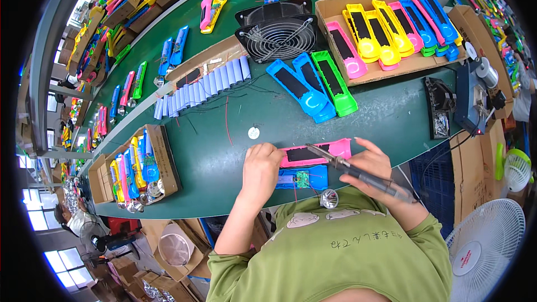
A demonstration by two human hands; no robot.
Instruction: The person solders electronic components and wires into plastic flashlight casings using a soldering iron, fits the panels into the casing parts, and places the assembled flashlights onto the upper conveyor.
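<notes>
The left hand [260,163] rests on the green worktable [224,156] with its fingers curled together, the fingertips pressing down on the left end of a pink plastic shell [330,151] that lies flat near the table's front edge. The right hand [369,169] wraps its fingers around the handle of a soldering iron [349,169], held like a pen, with the metal tip pointing left and resting over the dark panel of the pink shell. Just in front of the pink shell, touching it, lies a blue shell [305,179] with a small green circuit board showing inside. A round silver reflector [329,198] sits at the table's edge, just beside the blue shell.

Behind the pink shell, well apart, two blue shells and a green shell [334,81] lie side by side. Behind those stands a black fan [277,33], and to its right a cardboard tray [380,70] holds yellow, pink and blue shells. A row of pale blue battery cells [204,86] lies to the left of the fan. A soldering stand [439,114] sits to the right of the pink shell.
</notes>
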